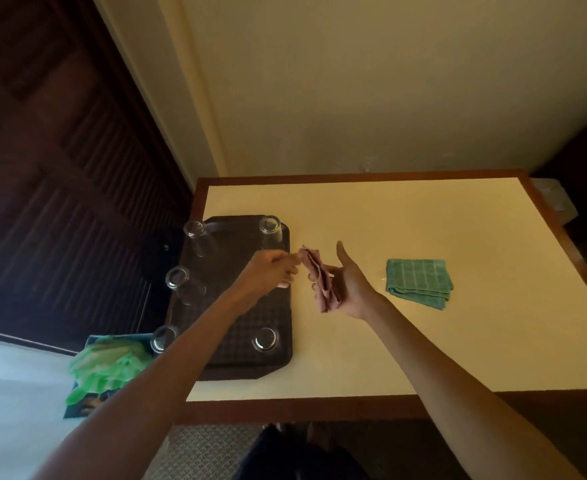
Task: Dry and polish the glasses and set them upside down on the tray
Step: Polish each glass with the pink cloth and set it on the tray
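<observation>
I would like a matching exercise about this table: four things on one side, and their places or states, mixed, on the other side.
1 glasses
2 pink cloth
3 green cloth
4 tray

a folded, lying on the table
b in the right hand
c dark, under the glasses
d upside down on the tray

Pairs: 1-d, 2-b, 3-a, 4-c

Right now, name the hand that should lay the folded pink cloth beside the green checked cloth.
Right. The right hand holds the folded pink cloth, nearer the green checked cloth; the left hand is over the dark tray.
</observation>
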